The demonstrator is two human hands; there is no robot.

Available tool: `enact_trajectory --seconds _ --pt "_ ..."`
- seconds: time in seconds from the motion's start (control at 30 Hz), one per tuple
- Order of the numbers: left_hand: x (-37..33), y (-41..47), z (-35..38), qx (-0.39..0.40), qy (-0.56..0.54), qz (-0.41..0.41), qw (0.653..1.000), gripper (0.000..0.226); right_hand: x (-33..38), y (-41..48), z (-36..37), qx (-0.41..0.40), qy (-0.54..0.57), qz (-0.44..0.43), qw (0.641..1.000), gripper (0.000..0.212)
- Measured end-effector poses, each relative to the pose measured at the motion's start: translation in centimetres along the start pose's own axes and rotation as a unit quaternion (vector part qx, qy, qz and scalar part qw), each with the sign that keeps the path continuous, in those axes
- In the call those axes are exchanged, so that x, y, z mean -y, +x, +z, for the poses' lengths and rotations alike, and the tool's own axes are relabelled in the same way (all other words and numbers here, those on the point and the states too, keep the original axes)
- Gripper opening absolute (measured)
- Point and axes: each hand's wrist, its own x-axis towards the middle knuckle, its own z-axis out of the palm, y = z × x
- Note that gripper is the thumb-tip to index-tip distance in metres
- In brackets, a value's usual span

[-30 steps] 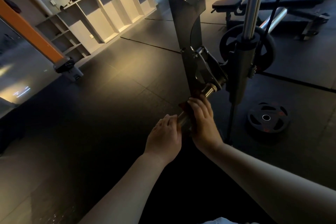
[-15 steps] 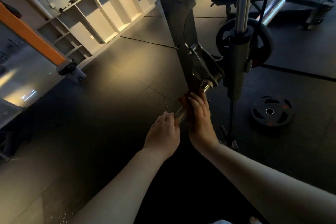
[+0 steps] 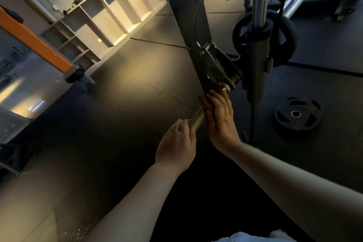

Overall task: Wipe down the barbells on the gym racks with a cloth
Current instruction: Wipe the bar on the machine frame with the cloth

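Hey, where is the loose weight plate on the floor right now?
In the head view the weight plate lies flat on the dark floor at the right, just beyond the upright post from the right hand.

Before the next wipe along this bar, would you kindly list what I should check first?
1. The left hand grips the bar near its end: ok.
2. The right hand is curled round the bar over the cloth: ok.
3. The cloth wraps the whole bar: cannot tell, it is mostly hidden under the hand.
4. The bar is locked in the rack bracket: cannot tell.
5. The weight plate lies apart from both hands: ok.
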Motion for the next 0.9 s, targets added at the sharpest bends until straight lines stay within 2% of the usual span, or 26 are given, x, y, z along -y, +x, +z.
enact_trajectory --seconds 0.07,0.17,0.23,0.3,0.43,0.63,0.8,0.9 --pt "-0.1 0.0 0.2 -0.009 0.012 -0.004 1.000 0.049 -0.9 1.5 -0.9 -0.004 0.000 -0.034 0.999 0.043" --pt "-0.1 0.0 0.4 -0.018 0.019 -0.003 1.000 0.049 -0.2 1.4 -0.7 -0.011 0.049 0.017 0.999 0.041" --pt "0.0 0.1 0.4 -0.014 0.008 0.004 1.000 0.048 0.6 -0.2 0.5 -0.010 0.066 0.016 0.998 0.053" --pt "0.1 0.2 0.2 -0.008 -0.005 0.006 1.000 0.046 0.7 -2.1 1.6 0.009 0.056 -0.028 0.998 0.057" --pt "-0.1 0.1 0.0 -0.009 -0.007 0.003 1.000 0.047 -0.7 -0.8 0.7 0.018 0.039 -0.060 0.997 0.046" --pt "0.5 -0.2 -0.4 0.018 -0.067 -0.014 0.997 0.050 0.3 -0.6 0.6 0.004 0.030 0.009 1.000 0.055" --pt "1.3 -0.6 -0.6 0.033 -0.091 -0.006 0.995 0.038 1.7 -4.2 2.4 0.060 0.030 -0.024 0.997 0.061" --pt "1.3 -1.1 -0.6 0.031 -0.060 0.007 0.998 0.046 0.5 -1.7 1.0 0.037 0.015 -0.024 0.999 0.052"
